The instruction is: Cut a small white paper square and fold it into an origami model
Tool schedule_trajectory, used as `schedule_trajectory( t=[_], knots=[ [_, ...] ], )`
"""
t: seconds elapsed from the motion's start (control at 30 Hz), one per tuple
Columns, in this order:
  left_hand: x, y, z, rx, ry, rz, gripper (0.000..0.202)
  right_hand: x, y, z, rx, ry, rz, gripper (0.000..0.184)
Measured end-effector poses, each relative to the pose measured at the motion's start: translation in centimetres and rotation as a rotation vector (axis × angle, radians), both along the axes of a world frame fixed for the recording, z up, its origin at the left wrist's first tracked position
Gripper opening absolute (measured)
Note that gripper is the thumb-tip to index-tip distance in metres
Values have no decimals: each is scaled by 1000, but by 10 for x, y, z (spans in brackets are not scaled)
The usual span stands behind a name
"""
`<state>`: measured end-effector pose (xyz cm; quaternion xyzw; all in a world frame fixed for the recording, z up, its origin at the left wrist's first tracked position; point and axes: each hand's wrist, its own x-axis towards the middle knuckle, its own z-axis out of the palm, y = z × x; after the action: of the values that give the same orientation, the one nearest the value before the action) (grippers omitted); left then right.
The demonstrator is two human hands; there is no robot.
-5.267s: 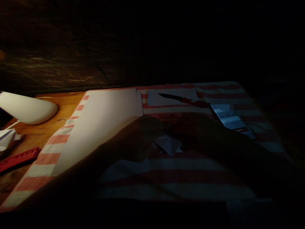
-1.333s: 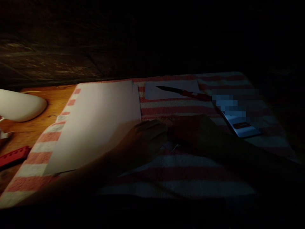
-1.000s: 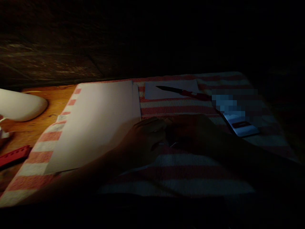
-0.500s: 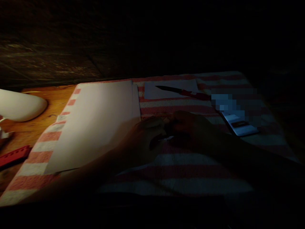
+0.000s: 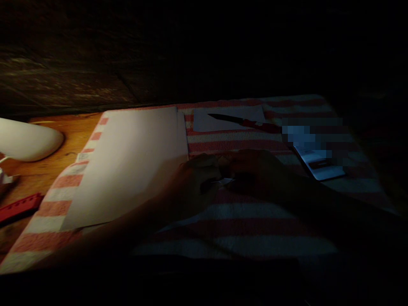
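Note:
My left hand [image 5: 199, 178] and my right hand [image 5: 255, 172] meet over the striped towel, fingers curled in and closed. Between their fingertips is a small piece of paper [image 5: 225, 182], pale and apparently folded; most of it is hidden by the fingers and the dark. The left wrist lies over the lower right part of a stack of white paper sheets [image 5: 127, 157]. Beyond the hands, a knife [image 5: 245, 123] with a dark blade and red handle rests across a smaller white sheet [image 5: 204, 121].
A red-and-white striped towel [image 5: 251, 231] covers much of the wooden table [image 5: 73, 125]. To the right lies a phone with a lit screen [image 5: 321, 165], partly pixelated. At left are a white rounded object [image 5: 28, 139] and a red object with notches [image 5: 21, 208]. Behind is a dark wall.
My hands have drawn slightly apart, the right one shifting a little to the right. More of the pale paper shows between the fingers. Everything else stays in place.

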<state>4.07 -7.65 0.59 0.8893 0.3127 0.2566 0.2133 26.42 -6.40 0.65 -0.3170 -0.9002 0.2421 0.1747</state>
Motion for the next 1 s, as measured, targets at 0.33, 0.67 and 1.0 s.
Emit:
schedule_trajectory(
  t=[0.33,0.67,1.0],
  knots=[
    [0,3,2,-29,-49,-22,10,1,-2,3,-125,112,-101,12],
    [-2,4,1,6,-4,80,1,4,0,1,-148,245,-37,46],
    [0,5,-3,65,-18,141,5,1,-1,1,-39,153,-173,40]
  ],
)
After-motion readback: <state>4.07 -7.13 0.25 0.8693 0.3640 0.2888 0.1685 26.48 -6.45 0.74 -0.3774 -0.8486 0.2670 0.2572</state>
